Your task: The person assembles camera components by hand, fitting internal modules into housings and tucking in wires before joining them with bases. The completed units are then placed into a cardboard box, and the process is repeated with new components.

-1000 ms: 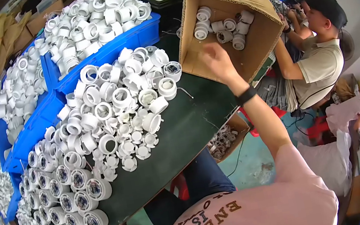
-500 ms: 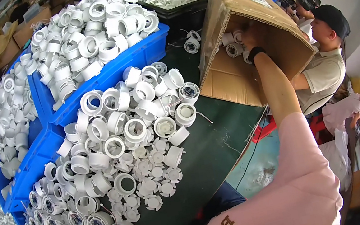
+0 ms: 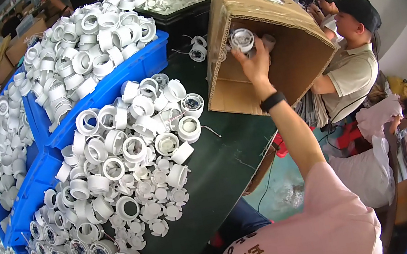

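My right hand (image 3: 256, 63), with a black band at the wrist, is closed around a white round plastic housing (image 3: 241, 39) at the mouth of a tilted cardboard box (image 3: 234, 86). The housing's open, ringed end faces me. Behind my fingers another pale round part (image 3: 268, 42) shows inside the box; whether my hand also touches it I cannot tell. My left hand is out of view. On the dark green table (image 3: 203, 173), left of the box, lies a pile of white plastic rings (image 3: 134, 149) with small flat white discs (image 3: 154, 210).
Rows of white housings with circuit boards (image 3: 100, 252) stand at the near left. Blue bins (image 3: 100, 99) full of white rings line the left. A black bin (image 3: 179, 19) of small white parts stands behind. Beyond the box sits another person (image 3: 360, 72) in a cap.
My right hand has drawn back from deep in the box to its mouth, bringing a white round housing with it. The whole view has shifted slightly.
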Available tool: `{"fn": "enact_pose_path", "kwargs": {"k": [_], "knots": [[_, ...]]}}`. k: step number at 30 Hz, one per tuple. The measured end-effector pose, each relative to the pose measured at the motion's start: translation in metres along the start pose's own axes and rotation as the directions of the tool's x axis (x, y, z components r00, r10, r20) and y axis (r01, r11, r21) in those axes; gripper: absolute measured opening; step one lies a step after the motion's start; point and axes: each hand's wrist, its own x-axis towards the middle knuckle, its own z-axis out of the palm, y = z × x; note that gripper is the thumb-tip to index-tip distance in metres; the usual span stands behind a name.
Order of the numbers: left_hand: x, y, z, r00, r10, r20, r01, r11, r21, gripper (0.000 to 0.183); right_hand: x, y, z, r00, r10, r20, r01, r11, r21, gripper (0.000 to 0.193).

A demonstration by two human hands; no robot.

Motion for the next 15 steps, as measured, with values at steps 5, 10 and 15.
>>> {"fn": "enact_pose_path", "kwargs": {"k": [5, 10, 15], "knots": [[-0.019, 0.02, 0.004, 0.995, -0.005, 0.1, 0.013, 0.996, -0.083, 0.03, -0.065, -0.034, -0.091, 0.975, -0.047, 0.219, 0.0, 0.978, 0.21, 0.06], [-0.044, 0.038, 0.018, 0.97, 0.008, 0.241, 0.039, 0.98, -0.193, 0.031, -0.091, -0.025, -0.186, 0.968, 0.032, 0.25, -0.097, 0.963, 0.252, 0.062], [-0.07, 0.054, 0.039, 0.921, 0.151, 0.36, -0.054, 0.963, -0.266, 0.031, -0.083, 0.072, -0.215, 0.965, 0.253, 0.07, -0.262, 0.912, 0.315, 0.051]]}}
